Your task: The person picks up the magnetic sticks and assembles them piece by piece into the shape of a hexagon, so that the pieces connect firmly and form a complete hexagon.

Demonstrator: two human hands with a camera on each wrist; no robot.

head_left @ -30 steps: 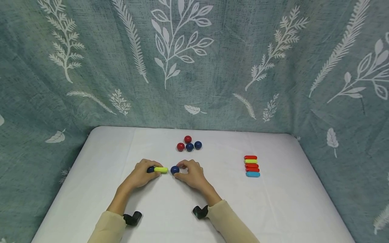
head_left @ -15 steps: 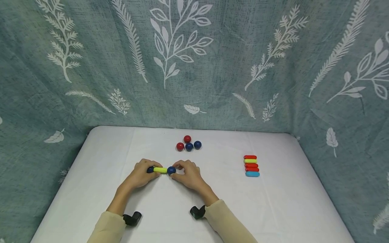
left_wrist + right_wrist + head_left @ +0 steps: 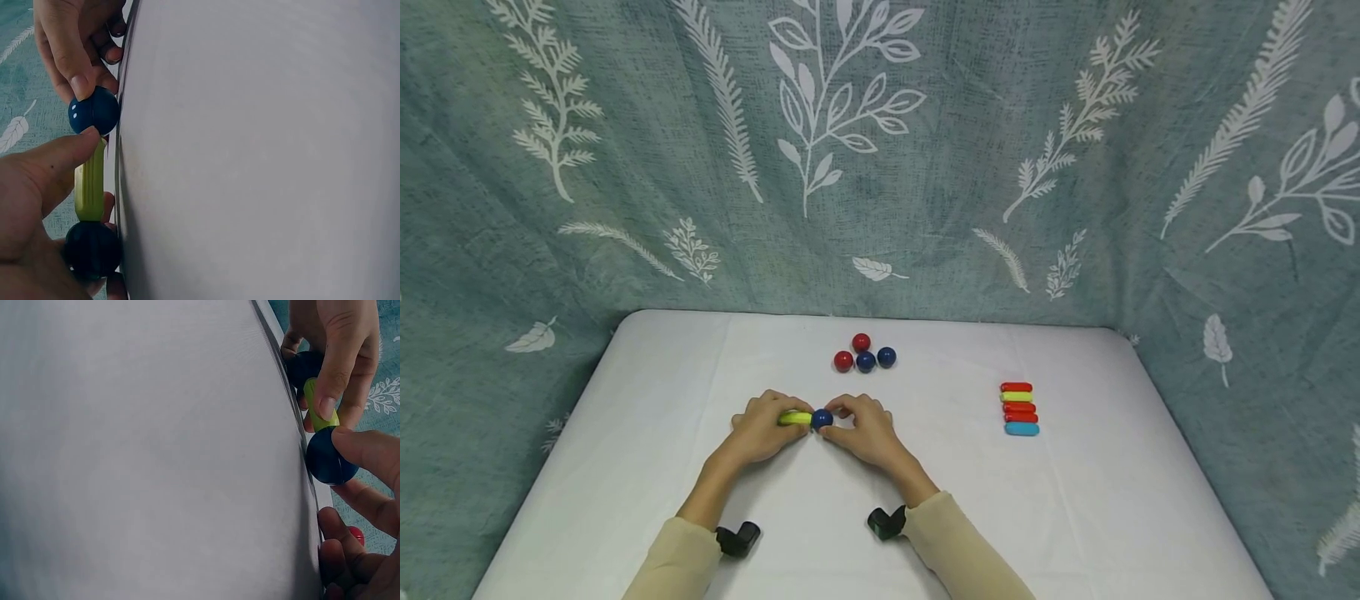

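Left hand (image 3: pixel 763 427) is gripping one yellow stick (image 3: pixel 89 184) between two blue balls (image 3: pixel 822 419), right hand (image 3: pixel 868 429) pinching one, five sticks (image 3: pixel 1019 407) lying right.

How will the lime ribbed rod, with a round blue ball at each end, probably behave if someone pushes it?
The lime ribbed rod seems stiff: its sides look straight. Highlights suggest the round blue balls may be slippery. Wider than the rod, they would likely let it roll.
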